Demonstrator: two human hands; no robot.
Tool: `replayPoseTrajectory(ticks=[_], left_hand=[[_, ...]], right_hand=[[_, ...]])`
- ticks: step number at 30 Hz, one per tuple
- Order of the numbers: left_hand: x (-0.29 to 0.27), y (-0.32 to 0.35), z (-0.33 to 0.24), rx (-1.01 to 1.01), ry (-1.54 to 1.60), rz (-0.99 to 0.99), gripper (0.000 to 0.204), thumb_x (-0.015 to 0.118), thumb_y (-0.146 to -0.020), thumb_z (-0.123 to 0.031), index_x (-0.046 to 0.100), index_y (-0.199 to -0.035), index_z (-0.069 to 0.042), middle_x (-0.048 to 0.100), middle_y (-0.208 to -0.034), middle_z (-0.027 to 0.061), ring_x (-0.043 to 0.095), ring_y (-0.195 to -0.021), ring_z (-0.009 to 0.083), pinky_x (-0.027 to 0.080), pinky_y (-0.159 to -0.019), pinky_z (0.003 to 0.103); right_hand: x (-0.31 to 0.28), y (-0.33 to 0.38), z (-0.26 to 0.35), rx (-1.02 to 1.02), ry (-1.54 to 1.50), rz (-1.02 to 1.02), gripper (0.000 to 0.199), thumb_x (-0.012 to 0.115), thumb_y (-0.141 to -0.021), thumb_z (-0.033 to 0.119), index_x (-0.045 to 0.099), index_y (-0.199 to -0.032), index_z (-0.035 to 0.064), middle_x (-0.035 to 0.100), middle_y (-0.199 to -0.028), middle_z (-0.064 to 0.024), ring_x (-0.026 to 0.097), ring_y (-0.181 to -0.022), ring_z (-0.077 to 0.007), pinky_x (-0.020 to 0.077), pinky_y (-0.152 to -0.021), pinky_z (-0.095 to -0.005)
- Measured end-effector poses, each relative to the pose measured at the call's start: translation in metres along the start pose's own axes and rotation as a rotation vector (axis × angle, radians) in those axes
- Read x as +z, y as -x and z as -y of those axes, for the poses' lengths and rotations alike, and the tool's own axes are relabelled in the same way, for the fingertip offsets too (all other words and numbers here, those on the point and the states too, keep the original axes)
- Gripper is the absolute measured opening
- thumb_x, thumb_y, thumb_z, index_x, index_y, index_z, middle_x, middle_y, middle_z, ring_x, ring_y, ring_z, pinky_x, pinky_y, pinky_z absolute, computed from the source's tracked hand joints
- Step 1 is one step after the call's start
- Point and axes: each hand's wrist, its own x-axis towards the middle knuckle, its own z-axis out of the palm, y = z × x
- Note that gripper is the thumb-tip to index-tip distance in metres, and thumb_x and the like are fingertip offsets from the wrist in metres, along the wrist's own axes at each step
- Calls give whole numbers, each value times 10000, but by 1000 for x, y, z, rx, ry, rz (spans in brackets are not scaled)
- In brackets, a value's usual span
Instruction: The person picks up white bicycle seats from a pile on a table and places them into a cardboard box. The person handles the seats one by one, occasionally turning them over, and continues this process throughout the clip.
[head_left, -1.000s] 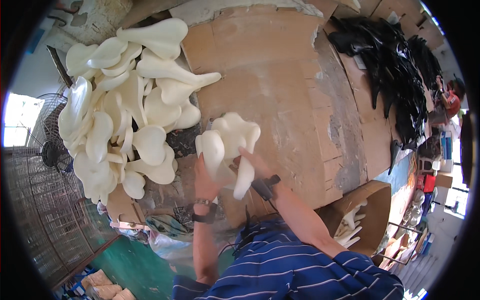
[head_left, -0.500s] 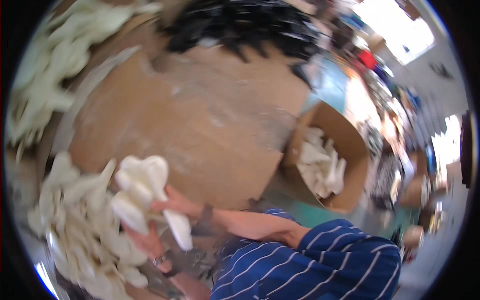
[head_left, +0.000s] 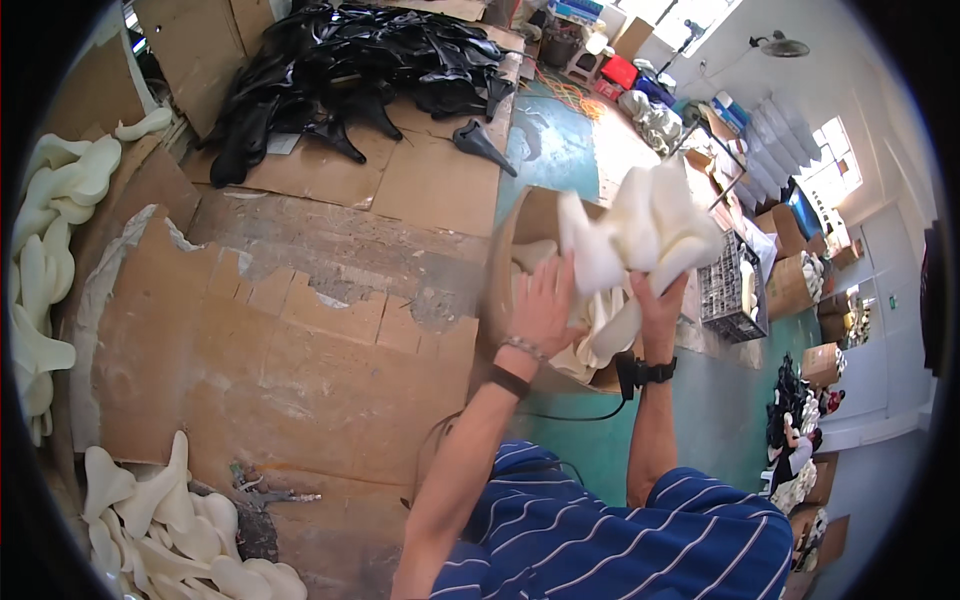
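Observation:
A bunch of cream foam bicycle saddle pads (head_left: 645,225) is held up over an open cardboard box (head_left: 510,250). My right hand (head_left: 660,310) grips the bunch from below, thumb and fingers around the pads' lower ends. Against its left side presses my left hand (head_left: 543,305), with the fingers pointing up; their tips are partly hidden and blurred. More cream pads (head_left: 600,335) lie inside the box, below and behind my hands. A pile of the same pads (head_left: 165,530) is at the lower left, away from both hands.
Black saddle shells (head_left: 350,70) are heaped at the far side of the cardboard-covered table (head_left: 270,370). Another row of cream pads (head_left: 45,270) runs along the left edge. A dark crate (head_left: 735,290) stands right of the box. A black cable (head_left: 580,415) hangs near my right wrist.
My hands have swung from the lower-left pile to the right, carrying the saddle pads over the box. The view has turned rightward with them.

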Motion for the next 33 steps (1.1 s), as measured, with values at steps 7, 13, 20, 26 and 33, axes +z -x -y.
replayPoseTrajectory(ticks=[7,13,20,26,33], left_hand=[[-13,138,84,-284,285,529,614,791,-821,-342,627,-1349,-73,684,-1264,198,643,-1170,377,503,-1020,453],[-158,281,129,-910,262,140,579,761,-878,-128,566,-1411,-13,672,-1296,206,662,-1183,308,521,-1002,409],[-201,403,131,-1236,188,-172,457,660,-957,-70,561,-1391,39,686,-1218,158,661,-1089,200,527,-947,329],[-209,333,140,-1052,240,-177,432,652,-976,-86,572,-1384,31,685,-1200,152,662,-1077,198,521,-961,319],[-223,358,151,-1023,135,-145,406,635,-987,-76,582,-1377,25,693,-1194,141,665,-1074,188,537,-942,316]], right_hand=[[-38,98,-247,426,910,813,1027,800,-668,708,563,-1371,-2,658,-1246,-252,626,-1162,-398,499,-995,-477],[22,181,-301,491,911,1064,303,648,-829,290,738,-995,54,731,-988,-215,703,-966,-361,552,-868,-495],[1,318,-259,396,818,1102,267,636,-742,199,761,-977,191,716,-791,-200,719,-784,-408,581,-711,-526],[19,163,-311,173,1042,878,128,664,-745,182,763,-744,100,711,-727,-179,719,-710,-356,563,-653,-487],[56,210,-234,155,1093,619,163,624,-832,205,679,-955,112,684,-779,-137,711,-771,-342,547,-705,-501]])
